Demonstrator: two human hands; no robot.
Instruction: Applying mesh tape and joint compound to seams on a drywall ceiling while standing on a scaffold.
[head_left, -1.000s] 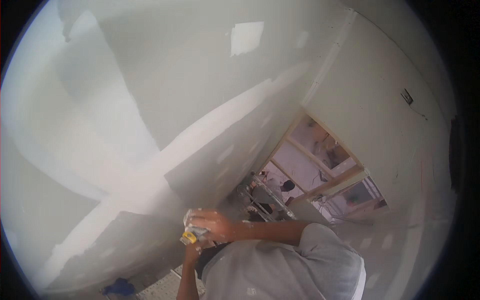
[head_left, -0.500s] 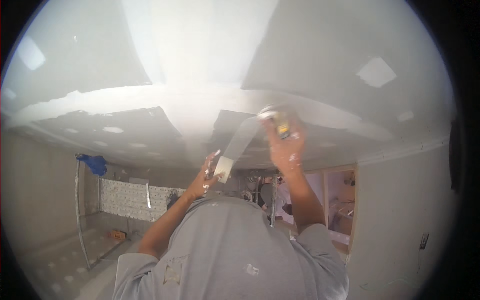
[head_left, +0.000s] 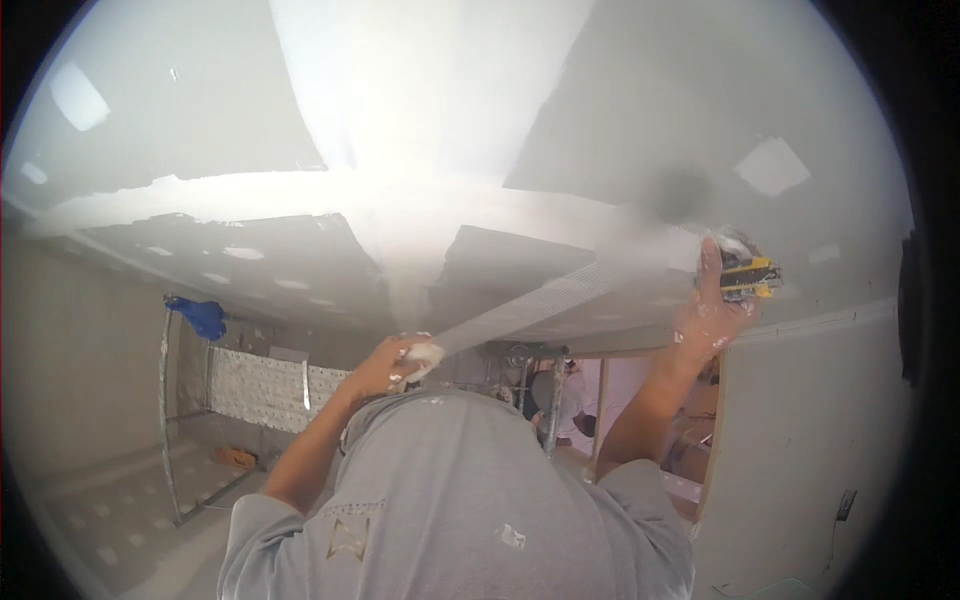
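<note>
A long pale strip of mesh tape [head_left: 525,308] stretches in a slant between my two hands, below the ceiling [head_left: 640,120]. At its lower left end, my left hand [head_left: 378,370] is closed round a whitish bunched part of the tape. My right hand [head_left: 712,318] is raised higher and farther right, close to the ceiling. It grips a yellow and black tool [head_left: 752,280] whose exact kind I cannot make out. The tape's upper end runs up to the right thumb, where a whitish blur hides how it is held. White compound spots both hands.
Broad white compound bands [head_left: 420,195] cross the grey ceiling boards. Metal scaffold frames [head_left: 165,410] stand left and behind, one with a blue cloth [head_left: 205,318] on it. A speckled plank [head_left: 255,385] lies at left. Another person [head_left: 570,405] is below, near a doorway [head_left: 708,440].
My right hand has swung to the right with the tool, and the mesh tape has drawn out longer and flatter. My left hand has shifted slightly left and down.
</note>
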